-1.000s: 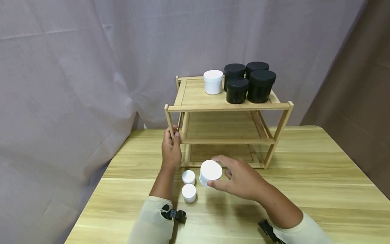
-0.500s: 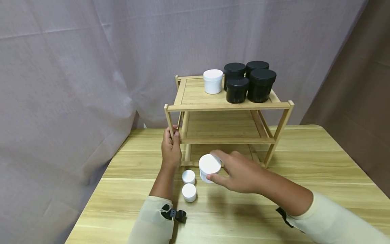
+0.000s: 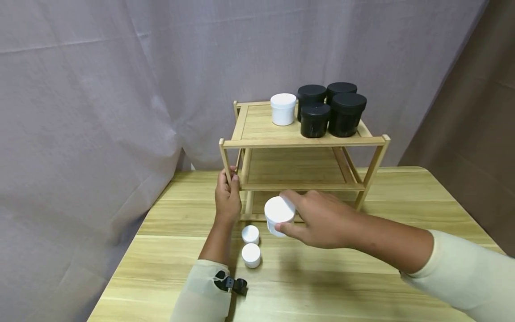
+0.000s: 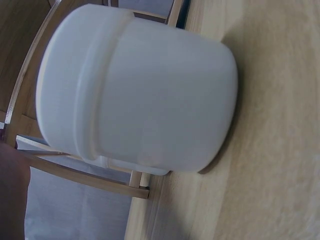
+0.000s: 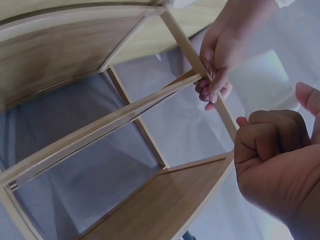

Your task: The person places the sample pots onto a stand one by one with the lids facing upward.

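Note:
My right hand (image 3: 323,221) pinches a white lidded jar (image 3: 279,213) between thumb and fingers, raised over the table before the lower front of a three-tier wooden rack (image 3: 297,165). The right wrist view shows that jar (image 5: 265,80) pale and washed out beyond curled fingers (image 5: 272,135). With my left hand (image 3: 228,199) I grip the rack's front left post, thumb on the near side. Two smaller white jars (image 3: 251,256) stand one behind the other to the right of my left forearm. One white jar (image 4: 150,90) fills much of the left wrist view.
On the rack's top tier stand a white jar (image 3: 283,109) and several black jars (image 3: 315,120), grouped to the right. The middle tier has bare wood showing. A grey curtain (image 3: 120,89) hangs behind the wooden table (image 3: 161,268).
My right hand has lifted the white jar up and toward the rack, its forearm swinging out to the right. The left hand keeps its hold on the post.

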Action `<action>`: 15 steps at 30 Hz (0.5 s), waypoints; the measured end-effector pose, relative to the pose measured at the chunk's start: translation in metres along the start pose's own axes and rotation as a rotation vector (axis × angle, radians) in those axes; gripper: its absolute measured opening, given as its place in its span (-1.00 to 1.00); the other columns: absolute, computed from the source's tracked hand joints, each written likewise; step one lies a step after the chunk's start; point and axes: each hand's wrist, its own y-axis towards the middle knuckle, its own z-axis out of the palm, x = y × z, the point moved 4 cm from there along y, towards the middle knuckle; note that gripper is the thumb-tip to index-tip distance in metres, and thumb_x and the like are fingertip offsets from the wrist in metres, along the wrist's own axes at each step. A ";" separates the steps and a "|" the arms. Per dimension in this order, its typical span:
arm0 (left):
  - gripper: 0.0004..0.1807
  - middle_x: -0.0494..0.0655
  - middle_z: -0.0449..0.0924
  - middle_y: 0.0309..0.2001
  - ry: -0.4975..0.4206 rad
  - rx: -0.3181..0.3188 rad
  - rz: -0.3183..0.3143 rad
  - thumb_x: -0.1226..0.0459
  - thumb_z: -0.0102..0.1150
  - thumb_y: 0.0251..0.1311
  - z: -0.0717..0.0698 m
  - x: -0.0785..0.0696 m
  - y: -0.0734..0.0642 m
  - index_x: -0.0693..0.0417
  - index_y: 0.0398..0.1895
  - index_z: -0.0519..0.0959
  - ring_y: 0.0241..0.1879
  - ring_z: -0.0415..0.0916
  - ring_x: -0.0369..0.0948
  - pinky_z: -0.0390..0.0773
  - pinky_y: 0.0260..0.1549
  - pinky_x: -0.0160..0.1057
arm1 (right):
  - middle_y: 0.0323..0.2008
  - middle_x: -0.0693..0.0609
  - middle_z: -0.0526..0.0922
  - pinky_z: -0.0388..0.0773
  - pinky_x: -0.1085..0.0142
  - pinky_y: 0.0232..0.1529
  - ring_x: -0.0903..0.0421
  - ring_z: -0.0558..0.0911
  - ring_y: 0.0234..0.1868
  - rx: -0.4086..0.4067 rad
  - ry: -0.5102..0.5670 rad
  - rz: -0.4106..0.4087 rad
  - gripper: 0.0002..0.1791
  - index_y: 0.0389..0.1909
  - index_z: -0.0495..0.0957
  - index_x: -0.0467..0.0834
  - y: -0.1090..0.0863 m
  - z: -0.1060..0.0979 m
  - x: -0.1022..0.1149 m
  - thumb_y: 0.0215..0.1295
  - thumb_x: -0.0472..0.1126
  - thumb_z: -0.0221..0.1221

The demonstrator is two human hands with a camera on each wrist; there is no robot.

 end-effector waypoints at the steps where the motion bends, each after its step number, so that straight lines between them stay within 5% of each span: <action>1: -0.67 0.02 0.44 -0.25 -0.001 -0.001 0.000 0.40 -0.09 0.68 0.000 0.000 0.000 0.39 0.35 0.42 -0.27 0.40 -0.28 0.46 -0.20 -0.38 | -0.39 0.22 0.70 0.55 0.36 -0.42 0.36 0.60 -0.45 -0.001 0.007 0.001 -0.28 0.37 0.50 -0.24 0.000 -0.001 0.001 0.51 0.23 0.31; 8: -0.67 0.01 0.42 -0.28 -0.004 0.001 0.010 0.40 -0.09 0.68 0.000 -0.001 0.000 0.41 0.34 0.42 -0.29 0.38 -0.28 0.46 -0.20 -0.33 | -0.32 0.18 0.74 0.60 0.37 -0.36 0.34 0.64 -0.39 -0.007 0.055 -0.043 -0.37 0.29 0.56 -0.24 0.002 -0.012 0.010 0.50 0.17 0.34; 15: -0.67 -0.07 0.40 -0.29 -0.005 0.008 0.012 0.38 -0.08 0.70 0.000 0.000 0.000 0.39 0.35 0.42 -0.29 0.37 -0.27 0.45 -0.22 -0.36 | -0.21 0.15 0.78 0.66 0.34 -0.24 0.31 0.67 -0.32 0.092 0.119 -0.105 -0.40 0.37 0.50 -0.23 0.008 -0.032 0.016 0.55 0.08 0.32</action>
